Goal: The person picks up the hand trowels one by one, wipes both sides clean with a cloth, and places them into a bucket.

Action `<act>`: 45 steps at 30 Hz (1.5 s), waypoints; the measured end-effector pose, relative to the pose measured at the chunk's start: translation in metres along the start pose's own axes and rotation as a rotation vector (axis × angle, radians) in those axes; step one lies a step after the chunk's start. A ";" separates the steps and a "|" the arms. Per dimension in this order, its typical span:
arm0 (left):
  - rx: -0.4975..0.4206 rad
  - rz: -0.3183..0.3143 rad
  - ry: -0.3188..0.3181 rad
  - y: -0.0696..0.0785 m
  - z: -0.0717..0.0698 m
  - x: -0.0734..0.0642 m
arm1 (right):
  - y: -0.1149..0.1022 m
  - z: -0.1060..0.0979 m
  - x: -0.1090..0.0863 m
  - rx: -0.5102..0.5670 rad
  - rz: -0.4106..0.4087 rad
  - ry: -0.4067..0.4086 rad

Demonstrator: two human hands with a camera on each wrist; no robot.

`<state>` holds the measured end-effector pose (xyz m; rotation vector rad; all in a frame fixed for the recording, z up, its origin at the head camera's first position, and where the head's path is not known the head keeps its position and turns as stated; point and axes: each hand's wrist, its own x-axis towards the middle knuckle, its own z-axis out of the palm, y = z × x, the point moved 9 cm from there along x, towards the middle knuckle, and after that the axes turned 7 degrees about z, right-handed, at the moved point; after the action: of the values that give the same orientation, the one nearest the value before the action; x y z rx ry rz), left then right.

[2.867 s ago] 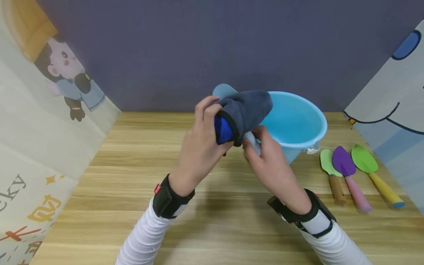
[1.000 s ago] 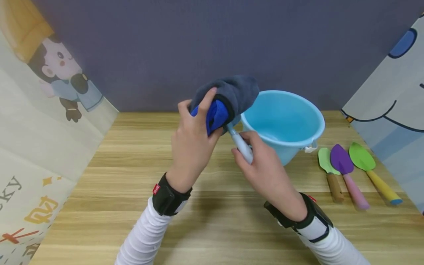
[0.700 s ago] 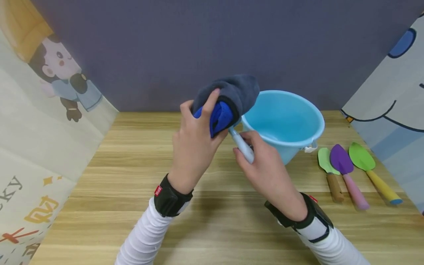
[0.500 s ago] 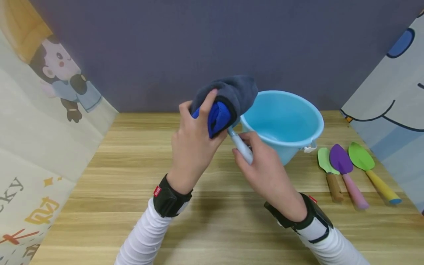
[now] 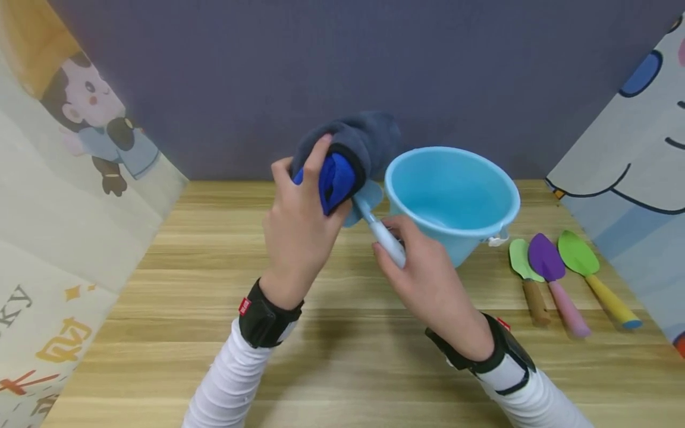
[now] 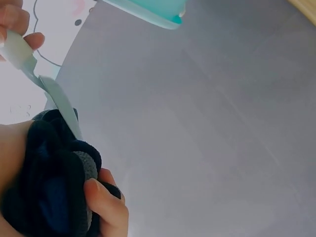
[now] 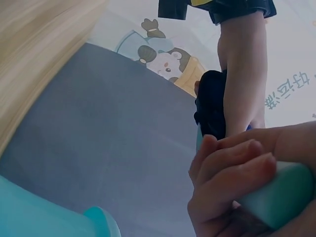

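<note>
Presently, a cloth (image 5: 353, 139) and a trowel (image 5: 374, 222) are being held.
The left hand (image 5: 299, 229) is clamping its fingers on the cloth, partly hiding the blade at five o'clock; the right hand (image 5: 430, 288) is curling its fingers around the handle. At its one o'clock, a bucket (image 5: 457, 245) is standing, cut off in left wrist view.

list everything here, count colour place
table: 1, tan, below
backdrop: 1, slate, behind
printed sheets: 2, whitish, both sides
bucket: 1, light blue, on table
brown-handled trowel: 1, pale green, right of bucket
pink-handled trowel: 1, purple, next right
yellow-handled trowel: 1, green, rightmost
cloth: 1, grey and blue, centre
raised trowel: 1, light blue, by cloth
wristbands: 2, black, sleeve ends
sleeves: 2, white, bottom edge
left hand: 1, bare, gripping cloth
right hand: 1, bare, gripping raised trowel
</note>
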<state>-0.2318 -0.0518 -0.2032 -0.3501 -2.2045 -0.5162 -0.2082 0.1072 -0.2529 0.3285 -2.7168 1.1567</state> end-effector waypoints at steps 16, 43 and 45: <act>-0.085 0.020 0.082 -0.006 -0.019 0.004 | 0.001 -0.036 0.000 -0.199 -0.001 0.161; -0.138 0.059 0.087 0.001 -0.028 0.003 | 0.067 -0.060 0.055 -0.369 0.144 0.095; -0.136 0.064 0.090 0.001 -0.029 0.002 | 0.070 -0.059 0.056 -0.386 0.161 0.078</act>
<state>-0.2137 -0.0648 -0.1849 -0.4590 -2.0701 -0.6358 -0.2762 0.1895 -0.2472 0.0102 -2.8538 0.6351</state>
